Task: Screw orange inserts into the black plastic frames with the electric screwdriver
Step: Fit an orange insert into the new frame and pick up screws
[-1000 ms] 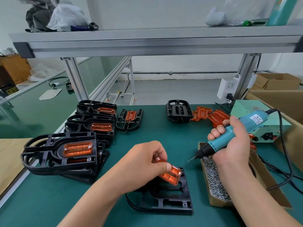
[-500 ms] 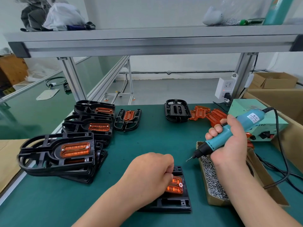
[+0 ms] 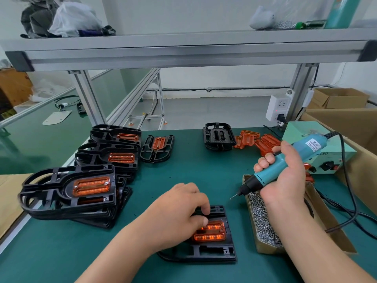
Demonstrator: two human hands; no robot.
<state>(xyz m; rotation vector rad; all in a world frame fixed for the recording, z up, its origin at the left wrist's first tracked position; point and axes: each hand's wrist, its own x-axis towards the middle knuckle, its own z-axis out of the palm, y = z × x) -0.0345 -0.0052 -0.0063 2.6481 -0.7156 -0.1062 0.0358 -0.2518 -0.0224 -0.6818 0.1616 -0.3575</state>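
So on my feed: a big green surface (image 3: 183, 180) under an aluminium shelf (image 3: 183, 52) with bags and odds and ends on top. At the left edge there are stacks of black frames (image 3: 67, 193) with orange inserts already sitting in them, piled up in three heaps going back. Over on the right is a teal power box (image 3: 318, 144), and in front of it a long tray of screws (image 3: 263, 221) running toward me.

The frame I'm working on, the black frame (image 3: 214, 252), lies flat on the surface near the front, just left of the tray. The left hand (image 3: 179, 213) is on top of it, fingers bent, thumb and forefinger tips pinching down on the far-left end of the orange insert (image 3: 212, 233), which sits in the frame's pocket. Can't tell if it's fully seated.

The right hand (image 3: 285, 180) is wrapped tight round the electric screwdriver (image 3: 285, 160), held up in the air over the far end of the tray, body slanted, cord trailing off right. Its bit (image 3: 234, 196) points down-left toward the frame, well clear of it, touching nothing.

At the back: one lone frame (image 3: 158, 148) with an insert, a black ribbed part (image 3: 218, 137), and a few loose inserts (image 3: 257, 139) beside it.
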